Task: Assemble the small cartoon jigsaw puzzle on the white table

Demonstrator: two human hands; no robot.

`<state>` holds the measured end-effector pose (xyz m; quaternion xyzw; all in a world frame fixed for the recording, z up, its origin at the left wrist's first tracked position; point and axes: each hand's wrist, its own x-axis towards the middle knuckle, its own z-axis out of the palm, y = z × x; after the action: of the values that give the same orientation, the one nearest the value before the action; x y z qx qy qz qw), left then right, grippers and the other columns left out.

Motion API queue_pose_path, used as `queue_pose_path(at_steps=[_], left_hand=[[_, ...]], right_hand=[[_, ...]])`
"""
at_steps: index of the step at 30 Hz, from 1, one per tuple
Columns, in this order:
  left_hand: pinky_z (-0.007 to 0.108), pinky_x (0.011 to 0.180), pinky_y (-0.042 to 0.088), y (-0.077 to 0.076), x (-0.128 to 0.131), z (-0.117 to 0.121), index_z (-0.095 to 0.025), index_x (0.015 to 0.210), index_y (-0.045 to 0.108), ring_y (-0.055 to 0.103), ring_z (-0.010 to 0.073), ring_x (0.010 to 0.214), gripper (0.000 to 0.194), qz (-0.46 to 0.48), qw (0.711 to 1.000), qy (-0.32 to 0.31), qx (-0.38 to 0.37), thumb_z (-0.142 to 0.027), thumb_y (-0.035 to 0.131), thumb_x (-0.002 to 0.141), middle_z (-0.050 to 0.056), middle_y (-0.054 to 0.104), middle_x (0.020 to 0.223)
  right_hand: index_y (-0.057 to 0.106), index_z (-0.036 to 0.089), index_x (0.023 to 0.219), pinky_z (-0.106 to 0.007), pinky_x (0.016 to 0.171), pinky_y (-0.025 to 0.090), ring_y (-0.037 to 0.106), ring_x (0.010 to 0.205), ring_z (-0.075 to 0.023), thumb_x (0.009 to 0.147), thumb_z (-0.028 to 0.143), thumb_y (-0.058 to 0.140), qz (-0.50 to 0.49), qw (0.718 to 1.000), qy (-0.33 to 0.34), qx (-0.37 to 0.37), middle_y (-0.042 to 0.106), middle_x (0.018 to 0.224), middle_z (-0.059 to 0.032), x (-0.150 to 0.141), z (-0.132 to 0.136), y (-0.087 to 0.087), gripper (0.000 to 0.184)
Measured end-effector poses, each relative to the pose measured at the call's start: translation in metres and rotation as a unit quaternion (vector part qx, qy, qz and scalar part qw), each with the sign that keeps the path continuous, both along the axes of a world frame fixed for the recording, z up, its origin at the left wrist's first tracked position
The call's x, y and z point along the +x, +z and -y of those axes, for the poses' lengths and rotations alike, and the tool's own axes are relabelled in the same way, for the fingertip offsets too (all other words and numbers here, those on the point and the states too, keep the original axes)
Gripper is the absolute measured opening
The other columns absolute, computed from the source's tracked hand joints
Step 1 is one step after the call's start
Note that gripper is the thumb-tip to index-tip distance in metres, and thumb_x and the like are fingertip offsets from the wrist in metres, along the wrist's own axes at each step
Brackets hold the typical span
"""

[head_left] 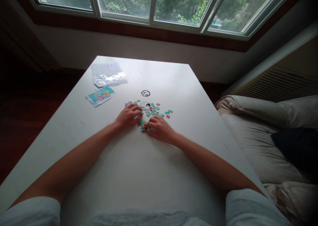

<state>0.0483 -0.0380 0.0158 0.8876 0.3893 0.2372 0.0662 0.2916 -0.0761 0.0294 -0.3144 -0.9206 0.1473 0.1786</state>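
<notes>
Small jigsaw puzzle pieces in teal, pink and green lie scattered around my hands on the white table. Between my hands is a joined patch of jigsaw puzzle with some yellow on it. My left hand is at its upper left, fingers curled down and together; what lies under the fingertips is hidden. From the right, my right hand has its thumb and fingers closed at the patch's edge. Just beyond the fingers lies a round grey-and-white disc, with a smaller round picture behind it.
A colourful cartoon picture card lies to the left on the white table. Behind it are papers in a clear plastic sleeve. A beige sofa stands close along the right side, with a dark cloth on it. Windows line the far wall.
</notes>
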Motion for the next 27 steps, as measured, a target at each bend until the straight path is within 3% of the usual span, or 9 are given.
queue_pose_path(at_steps=[14, 21, 27], left_hand=[[0.046, 0.112, 0.043, 0.001, 0.001, 0.000, -0.025, 0.099, 0.075, 0.055, 0.0256, 0.122, 0.023, -0.008, 1.000, 0.021, 0.007, -0.032, 0.052, 0.099, 0.006, 0.071, 0.118], [0.046, 0.103, 0.048, 0.003, -0.010, -0.005, -0.024, 0.098, 0.074, 0.057, 0.0273, 0.114, 0.026, 0.040, 0.977, 0.209, 0.019, -0.032, 0.050, 0.099, 0.007, 0.073, 0.110], [0.044, 0.099, 0.047, 0.000, -0.022, -0.016, -0.022, 0.094, 0.074, 0.059, 0.0275, 0.107, 0.028, 0.062, 0.959, 0.277, 0.009, -0.035, 0.049, 0.098, 0.007, 0.073, 0.105]], right_hand=[[0.069, 0.023, 0.094, -0.033, 0.084, 0.038, 0.053, 0.093, -0.0211, 0.093, 0.027, 0.067, -0.005, 1.000, 0.003, -0.015, 0.066, 0.093, -0.0043, -0.002, 0.000, -0.003, 0.004], [0.071, 0.026, 0.100, -0.035, 0.086, 0.040, 0.054, 0.095, -0.0220, 0.095, 0.030, 0.065, -0.027, 1.000, 0.001, 0.008, 0.068, 0.093, -0.0048, -0.001, -0.001, -0.006, 0.008], [0.069, 0.024, 0.094, -0.036, 0.088, 0.040, 0.056, 0.098, -0.0211, 0.102, 0.025, 0.052, 0.013, 0.992, 0.086, 0.089, 0.072, 0.100, -0.0049, 0.000, 0.000, 0.000, 0.019]])
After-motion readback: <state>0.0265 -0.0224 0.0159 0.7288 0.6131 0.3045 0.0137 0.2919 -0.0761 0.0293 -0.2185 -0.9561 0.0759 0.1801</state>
